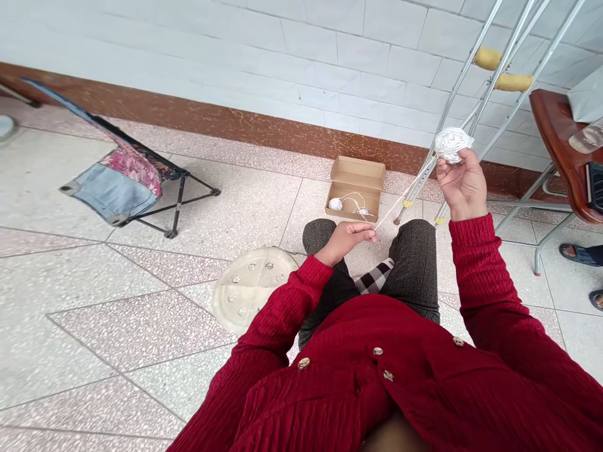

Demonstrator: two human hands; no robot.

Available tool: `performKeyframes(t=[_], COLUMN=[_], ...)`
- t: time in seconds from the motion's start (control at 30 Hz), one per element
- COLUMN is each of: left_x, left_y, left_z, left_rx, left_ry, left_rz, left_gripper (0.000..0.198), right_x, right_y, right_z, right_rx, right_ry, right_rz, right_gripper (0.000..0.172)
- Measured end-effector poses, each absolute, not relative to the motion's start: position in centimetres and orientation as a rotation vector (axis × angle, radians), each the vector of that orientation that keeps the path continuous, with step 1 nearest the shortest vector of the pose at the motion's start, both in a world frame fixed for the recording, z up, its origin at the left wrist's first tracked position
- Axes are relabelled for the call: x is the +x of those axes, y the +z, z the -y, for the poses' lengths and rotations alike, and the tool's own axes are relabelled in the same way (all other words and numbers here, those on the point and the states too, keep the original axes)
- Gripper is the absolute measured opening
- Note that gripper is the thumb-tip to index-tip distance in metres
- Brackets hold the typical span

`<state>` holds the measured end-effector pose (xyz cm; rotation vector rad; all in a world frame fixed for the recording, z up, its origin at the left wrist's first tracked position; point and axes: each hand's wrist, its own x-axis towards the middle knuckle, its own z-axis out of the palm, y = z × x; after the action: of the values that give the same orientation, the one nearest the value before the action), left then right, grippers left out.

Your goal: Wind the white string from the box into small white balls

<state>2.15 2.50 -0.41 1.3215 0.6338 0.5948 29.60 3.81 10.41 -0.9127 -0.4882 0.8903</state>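
My right hand [464, 185] is raised and holds a ball of white yarn [453, 144] against its fingertips. My left hand [346, 242] rests above my knees, pinching a strand of white yarn [391, 210] between finger and thumb. That strand runs up to the right, towards the ball. On the floor beyond my knees stands an open cardboard box [354, 188]. A smaller ball of white yarn [335, 203] lies inside it among loose loops of yarn.
Metal crutches [490, 75] lean against the tiled wall at upper right, beside a wooden-topped table [556, 138]. A folding chair [136, 179] stands at left. A round pale lid [249, 289] lies by my left knee. Another person's sandalled foot [579, 254] is at right.
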Motion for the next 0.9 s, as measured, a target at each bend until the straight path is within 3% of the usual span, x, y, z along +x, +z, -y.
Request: performKeyframes(t=[0.17,0.37,0.63,0.77,0.9], left_x=[1.3,1.6,1.5,0.8,1.0], left_y=[-2.4,-2.8,-0.1,0.1,-2.1], left_z=[-2.2,-2.0,-2.5,-1.8,-2.5], left_rx=[1.572,1.261,1.131,1.463,1.869], left_ry=[0.576,0.712,0.942,0.795,0.541], left_rz=[-0.736,-0.785,-0.68,-0.661,-0.78], left_gripper=[0.031,0.031,0.023,0.023,0.034], right_x=[29.4,28.8,32.5,33.8,32.3], right_y=[11.7,12.9,8.6,7.5,9.2], right_z=[-3.3,-2.8,-3.7,-3.9,-3.6], right_rx=[-0.898,-0.855,-0.968,-0.972,-0.892], right_ry=[0.917,0.944,0.926,0.93,1.001], right_rz=[0.526,0.582,0.352,0.293,0.479], right_gripper=[0.016,0.019,0.016,0.012,0.016])
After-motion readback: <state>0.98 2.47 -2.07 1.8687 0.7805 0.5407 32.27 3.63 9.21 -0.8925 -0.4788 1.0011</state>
